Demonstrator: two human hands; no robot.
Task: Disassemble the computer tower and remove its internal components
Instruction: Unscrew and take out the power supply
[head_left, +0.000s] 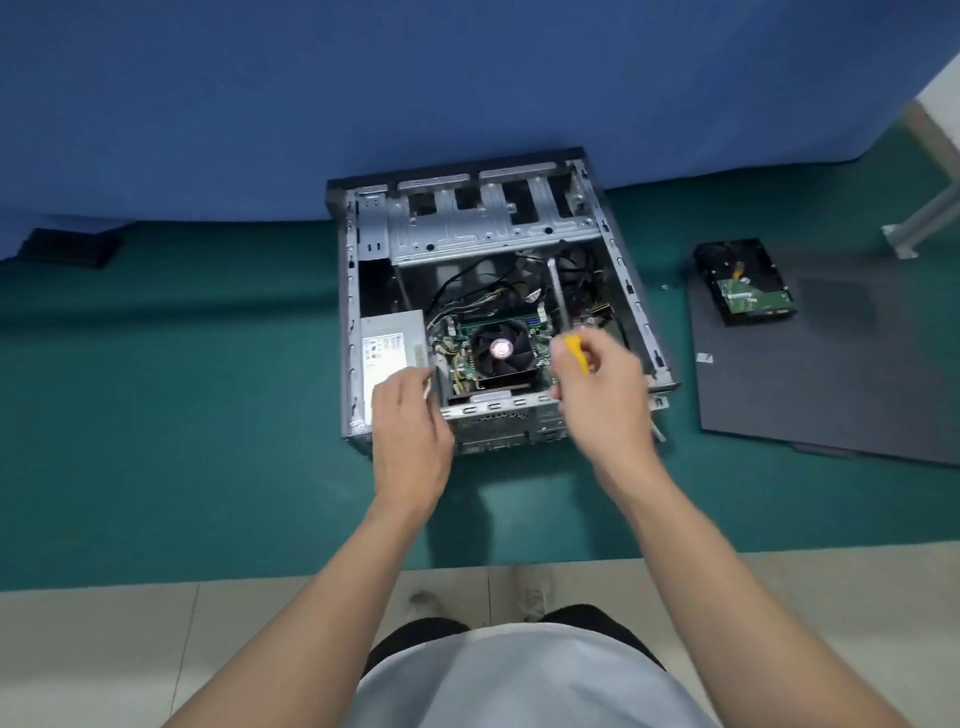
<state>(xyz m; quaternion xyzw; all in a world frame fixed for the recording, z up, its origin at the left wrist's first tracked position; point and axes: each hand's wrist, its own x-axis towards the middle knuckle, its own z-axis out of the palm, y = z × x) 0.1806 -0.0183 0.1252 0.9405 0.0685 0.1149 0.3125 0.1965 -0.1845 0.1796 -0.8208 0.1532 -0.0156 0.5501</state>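
Note:
An open computer tower (636, 312) lies on its side on a green mat. Inside it I see a CPU fan (500, 349), the green motherboard (537, 353), a grey power supply (387, 345) at the left and a metal drive cage (488, 228) at the far end. My right hand (597, 395) grips a yellow-handled screwdriver (561, 306), whose shaft points away into the case. My left hand (408, 415) rests over the near edge of the power supply with fingers curled; something thin and white shows at its fingertips.
A dark side panel (831, 384) lies on the mat to the right with a removed hard drive (748, 283) on it. A blue cloth (363, 104) hangs behind the case. A white table leg (924, 218) stands far right. A black object (67, 247) lies far left.

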